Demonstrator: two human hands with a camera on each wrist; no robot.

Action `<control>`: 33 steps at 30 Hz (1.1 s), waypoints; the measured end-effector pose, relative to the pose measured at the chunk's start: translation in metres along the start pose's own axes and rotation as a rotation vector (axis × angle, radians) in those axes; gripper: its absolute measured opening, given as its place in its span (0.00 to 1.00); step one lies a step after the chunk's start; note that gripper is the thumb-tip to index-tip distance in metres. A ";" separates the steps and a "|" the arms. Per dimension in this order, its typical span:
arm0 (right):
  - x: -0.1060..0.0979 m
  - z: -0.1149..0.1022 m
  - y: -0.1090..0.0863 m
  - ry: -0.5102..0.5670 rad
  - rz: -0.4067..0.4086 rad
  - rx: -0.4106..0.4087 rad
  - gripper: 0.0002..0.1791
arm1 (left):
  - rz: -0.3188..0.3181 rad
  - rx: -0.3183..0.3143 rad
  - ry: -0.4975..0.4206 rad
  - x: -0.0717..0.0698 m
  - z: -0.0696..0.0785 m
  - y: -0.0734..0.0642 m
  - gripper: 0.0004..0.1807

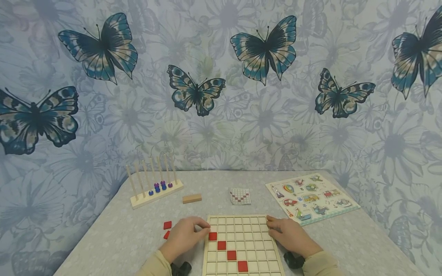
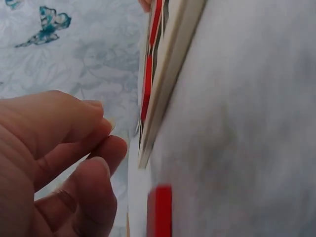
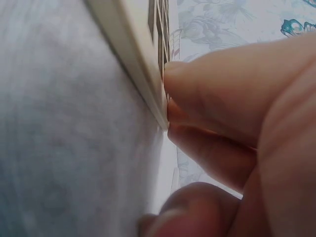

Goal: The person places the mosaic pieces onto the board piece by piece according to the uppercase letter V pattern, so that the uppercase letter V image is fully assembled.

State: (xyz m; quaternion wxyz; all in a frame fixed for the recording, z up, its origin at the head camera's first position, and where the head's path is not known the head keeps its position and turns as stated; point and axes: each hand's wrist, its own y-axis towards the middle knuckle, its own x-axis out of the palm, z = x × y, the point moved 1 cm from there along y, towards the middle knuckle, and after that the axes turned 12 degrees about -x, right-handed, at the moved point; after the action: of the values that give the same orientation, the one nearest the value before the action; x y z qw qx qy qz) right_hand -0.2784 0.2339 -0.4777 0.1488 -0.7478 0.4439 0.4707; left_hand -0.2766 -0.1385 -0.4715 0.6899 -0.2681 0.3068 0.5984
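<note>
A pale wooden grid board (image 1: 249, 221) lies in front of me, with several red square tiles (image 1: 221, 245) set along a diagonal of its cells. My left hand (image 1: 186, 234) is by the board's upper left edge, its fingers loosely bent. In the left wrist view its fingertips (image 2: 116, 148) are close beside the board's rim (image 2: 170, 69), and no object shows between them. At the upper right corner, my right hand (image 1: 292, 235) has its fingertips (image 3: 177, 79) right at the board's edge. Two loose red tiles (image 1: 167, 225) lie left of my left hand, one partly hidden by it.
Behind the board are a wooden block (image 1: 192, 199) and a small card (image 1: 240, 202) printed with a grid pattern in red. A peg stand (image 1: 139, 203) with blue and purple beads stands at the back left. A picture puzzle (image 1: 300, 199) lies at the back right.
</note>
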 end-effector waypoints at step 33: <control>-0.001 -0.003 -0.001 -0.012 0.005 -0.014 0.23 | -0.111 -0.092 0.139 -0.030 -0.025 0.000 0.15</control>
State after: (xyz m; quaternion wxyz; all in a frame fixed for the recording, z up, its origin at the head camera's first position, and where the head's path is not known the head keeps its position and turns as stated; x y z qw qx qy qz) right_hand -0.2762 0.2329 -0.4750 0.1450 -0.7450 0.4414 0.4786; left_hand -0.2816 -0.1774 -0.4659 0.6862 -0.3569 0.3105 0.5526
